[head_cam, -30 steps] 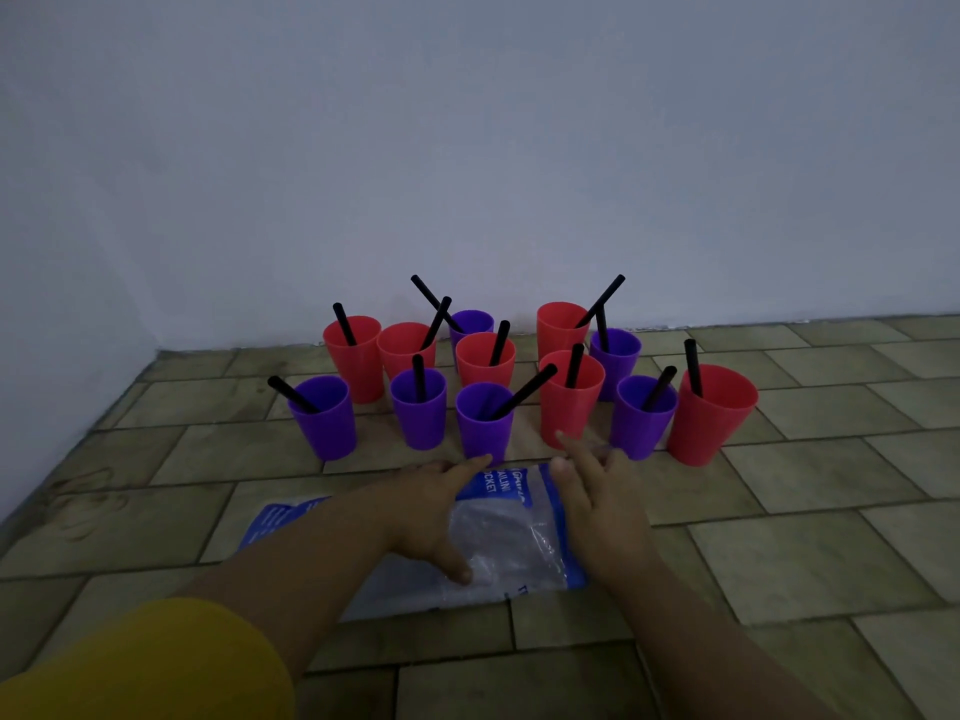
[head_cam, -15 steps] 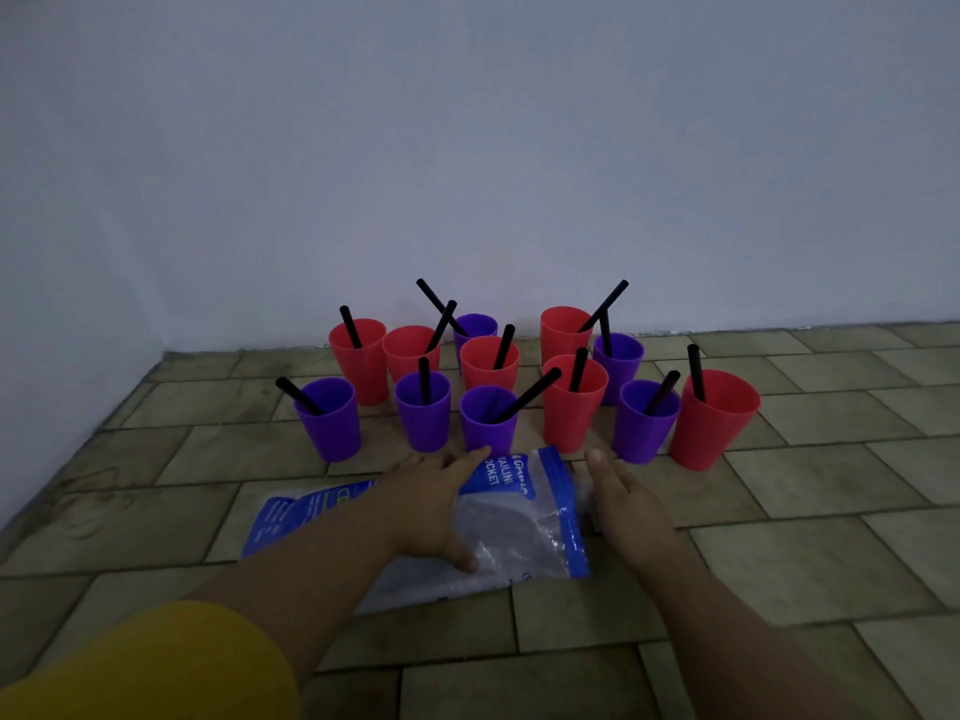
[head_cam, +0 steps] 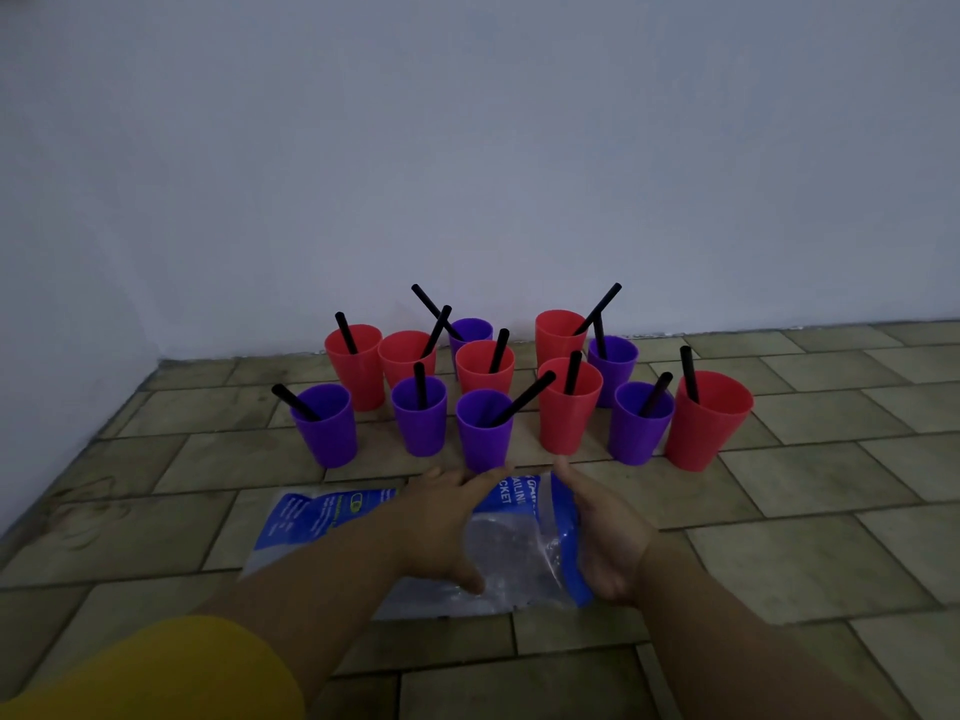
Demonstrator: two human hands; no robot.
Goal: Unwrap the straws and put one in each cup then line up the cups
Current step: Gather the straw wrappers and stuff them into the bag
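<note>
Lying flat on a clear plastic bag (head_cam: 514, 558) with blue print, the left hand (head_cam: 447, 517) presses it to the tiled floor (head_cam: 779, 511), fingers straight, its grip slack and holding nothing. The right hand (head_cam: 605, 537) stands on edge against the bag's blue right border, palm turned inward, fingers straight, its grip likewise closed on nothing. Just beyond the fingertips stand 6 red cups (head_cam: 570, 418) and 6 purple cups (head_cam: 484, 444), upright, clustered in roughly 2 uneven rows near the wall (head_cam: 467, 148), not in 1 line. Each cup holds 1 leaning black straw (head_cam: 522, 400). A yellow sleeve (head_cam: 156, 672) shows at bottom left.
</note>
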